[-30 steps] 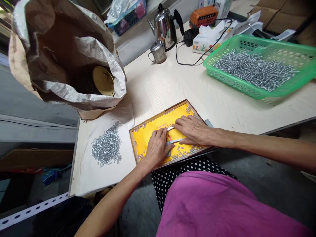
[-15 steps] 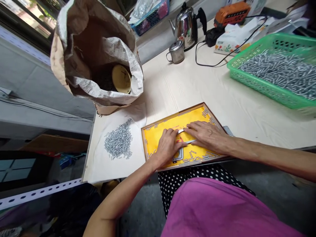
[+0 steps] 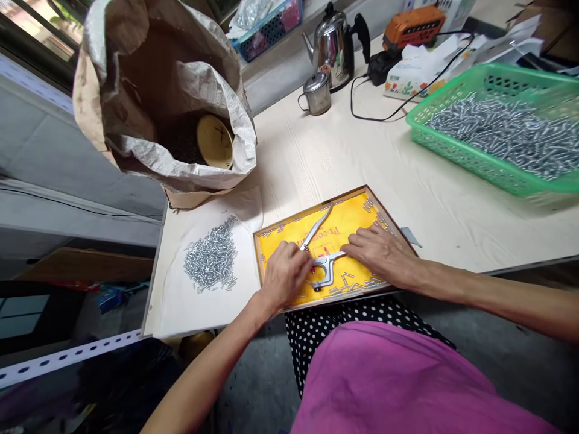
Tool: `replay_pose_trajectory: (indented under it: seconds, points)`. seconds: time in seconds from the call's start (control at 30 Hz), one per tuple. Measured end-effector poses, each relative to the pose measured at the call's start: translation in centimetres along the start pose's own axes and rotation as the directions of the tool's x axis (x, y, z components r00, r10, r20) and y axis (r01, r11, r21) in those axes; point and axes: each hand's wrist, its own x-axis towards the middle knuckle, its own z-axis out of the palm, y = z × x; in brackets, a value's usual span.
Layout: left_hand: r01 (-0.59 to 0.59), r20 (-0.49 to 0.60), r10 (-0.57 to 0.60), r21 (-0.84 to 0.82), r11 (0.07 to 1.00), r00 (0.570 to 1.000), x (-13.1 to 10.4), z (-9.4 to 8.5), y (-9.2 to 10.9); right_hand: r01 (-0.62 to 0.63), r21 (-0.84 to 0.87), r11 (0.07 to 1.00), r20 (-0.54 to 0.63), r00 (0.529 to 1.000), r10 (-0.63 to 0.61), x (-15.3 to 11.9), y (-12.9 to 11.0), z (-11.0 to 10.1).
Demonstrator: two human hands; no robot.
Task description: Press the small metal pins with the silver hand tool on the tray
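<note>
A pair of silver metal pliers [image 3: 329, 272] lies in a shallow, wood-rimmed tray [image 3: 335, 226] with a yellow bottom. Its handles are spread apart, one pointing to the far edge and one to the right. My left hand [image 3: 286, 272] is closed around the jaw end near the pivot; its fingers cover what lies between the jaws. At the tip of the nearer handle, my right hand [image 3: 380, 252] has its fingertips curled together, and whatever they pinch is hidden. Small metal springs or pins [image 3: 346, 280] lie scattered along the tray's edges.
On a white cloth to the left is a heap of small metal pieces [image 3: 210, 256]. A large open sack [image 3: 158, 175] holding a yellow bowl [image 3: 215, 141] stands behind it. Metal pieces fill a green basket [image 3: 479, 166] at right. A kettle [image 3: 332, 48] and lidded cup [image 3: 316, 96] stand at the back.
The pliers' handles have spread apart. My right hand has come off the far handle, and my left hand has shifted toward the jaw end. The view has turned slightly.
</note>
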Motion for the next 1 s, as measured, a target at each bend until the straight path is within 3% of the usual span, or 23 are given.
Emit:
replay_pose_trajectory:
  seconds: [0.07,0.13,0.3,0.47,0.53,0.57,0.63,0.7,0.8,0.9,1.0]
  points:
    - [-0.191,0.158,0.184,0.031,0.981,0.970,-1.5,-0.7,0.2,-0.005,0.003,1.000,0.000,1.000,0.005,-0.2,0.2,0.1]
    - [-0.268,0.284,0.243,0.053,0.962,0.928,-2.4,-1.1,0.3,-0.005,0.003,1.000,-0.014,1.000,0.005,-0.3,0.1,0.2]
    - [-0.274,0.454,0.191,0.124,0.954,0.870,-2.9,-1.4,0.4,0.010,-0.006,1.000,-0.052,0.999,-0.011,-0.5,-0.3,0.4]
    - [-0.224,0.495,0.154,0.086,0.971,0.855,-4.0,-2.5,0.3,0.025,0.001,1.000,-0.061,0.998,-0.025,-0.7,-0.2,0.7]
    - [-0.136,0.457,0.098,0.050,0.989,0.884,-4.5,-3.7,-0.8,0.019,0.001,1.000,-0.055,0.998,-0.019,-0.7,-0.2,0.8]
    - [-0.049,0.415,0.018,0.066,0.997,0.909,-4.7,-4.4,-1.8,0.013,0.001,1.000,-0.053,0.999,-0.013,-0.7,-0.3,0.8]
    - [0.226,0.254,-0.272,0.197,0.954,0.928,-4.9,-5.4,-4.4,0.004,-0.002,1.000,-0.057,0.998,-0.004,-0.7,-0.3,0.8]
    - [0.467,0.110,-0.529,0.343,0.815,0.842,-5.0,-5.9,-7.4,0.001,-0.007,1.000,-0.069,0.998,-0.001,-0.6,-0.4,0.7]
    - [0.600,0.083,-0.689,0.424,0.678,0.720,-5.3,-5.3,-10.8,0.001,-0.004,1.000,-0.079,0.997,-0.001,-0.6,-0.5,0.6]
    - [0.637,0.091,-0.732,0.429,0.641,0.675,-5.6,-4.3,-12.3,-0.002,0.009,1.000,-0.076,0.997,0.003,-0.6,-0.6,0.5]
    - [0.638,0.101,-0.733,0.423,0.644,0.673,-5.6,-3.9,-12.6,-0.004,0.007,1.000,-0.076,0.997,0.005,-0.6,-0.7,0.4]
